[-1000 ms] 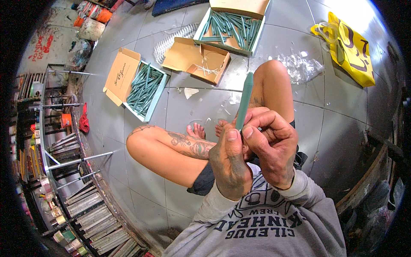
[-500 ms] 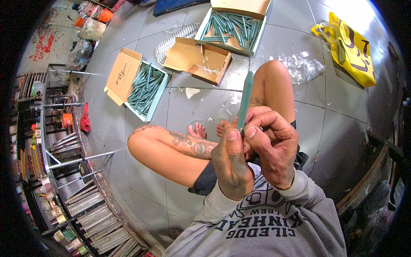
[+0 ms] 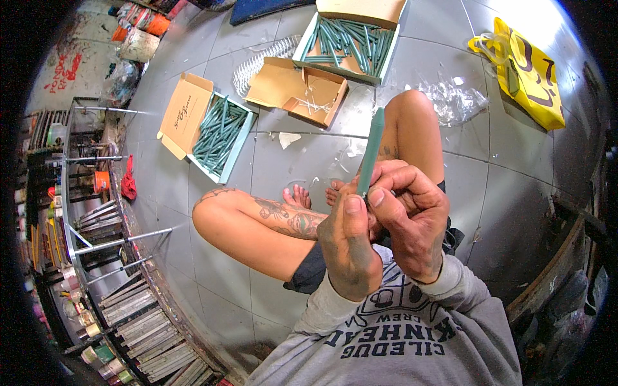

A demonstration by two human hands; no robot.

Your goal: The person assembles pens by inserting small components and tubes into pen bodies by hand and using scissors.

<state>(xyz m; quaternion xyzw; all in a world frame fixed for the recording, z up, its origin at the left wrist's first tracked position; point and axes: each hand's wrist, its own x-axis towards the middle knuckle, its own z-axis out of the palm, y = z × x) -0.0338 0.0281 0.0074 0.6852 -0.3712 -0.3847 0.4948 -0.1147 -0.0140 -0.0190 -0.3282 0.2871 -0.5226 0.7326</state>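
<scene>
My left hand (image 3: pixel 353 248) is closed round the lower part of a slim green pen (image 3: pixel 370 154), which points up and away from me with its tapered end at the top. Against the pen's lower end, my right hand (image 3: pixel 412 222) pinches with thumb and forefinger. A tiny pale bit shows there, too small to name. Beyond my knees lie an open box (image 3: pixel 241 138) and a second open box (image 3: pixel 388 62), both full of similar green pens. Between them a small brown carton (image 3: pixel 270 90) holds a few thin white sticks (image 3: pixel 315 101).
Clear crumpled plastic (image 3: pixel 450 100) and a yellow bag (image 3: pixel 531 83) lie on the grey tiled floor (image 3: pixel 219 283) at the far right. A metal rack (image 3: pixel 77 219) with frames and pots stands on the left. White scraps (image 3: pixel 289 138) lie ahead of my feet.
The pen's upper end has shifted slightly to the right and the pen looks a little turned. Both hands keep nearly the same place and grip.
</scene>
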